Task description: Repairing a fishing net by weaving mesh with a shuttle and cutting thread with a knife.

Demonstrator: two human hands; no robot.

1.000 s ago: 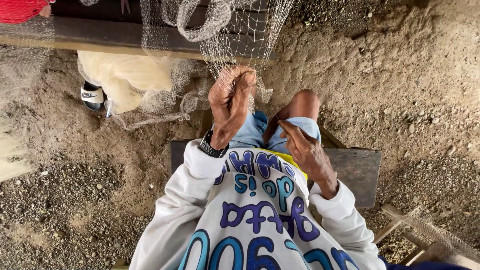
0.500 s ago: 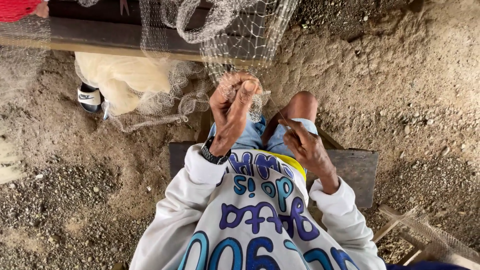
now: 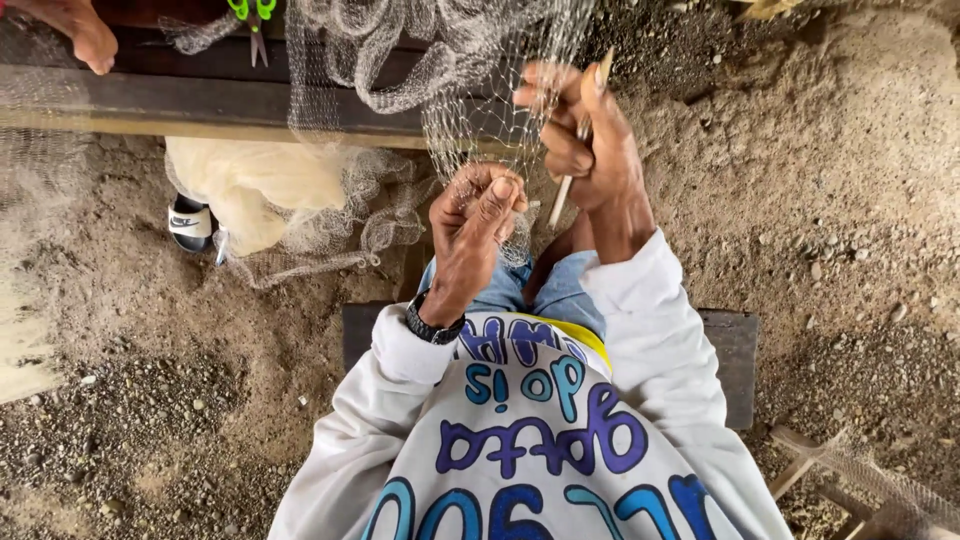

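Two hands work at one fishing net [image 3: 470,90]; the left hand [image 3: 475,215] is curled shut, its fingers pinching a fold of the mesh just in front of the knees; the right hand [image 3: 585,150] is raised higher and closed around one thin wooden netting needle [image 3: 577,135], which pokes out above and below the fist and lies against the mesh.

The net is fine, pale and see-through, with small diamond openings; it hangs in bunched loops from one dark wooden beam [image 3: 200,100] that crosses the top of the view, and trails down to the sandy ground [image 3: 820,200], where part of it lies over one cream-coloured bundle [image 3: 250,185].

One pair of green-handled scissors [image 3: 252,22] rests on the beam; one black wristwatch [image 3: 432,325] sits on the left wrist; one dark plank [image 3: 735,345] lies under the seated person; another person's foot [image 3: 85,35] shows at the top left corner, and one sandal [image 3: 190,222] sits beside the bundle.
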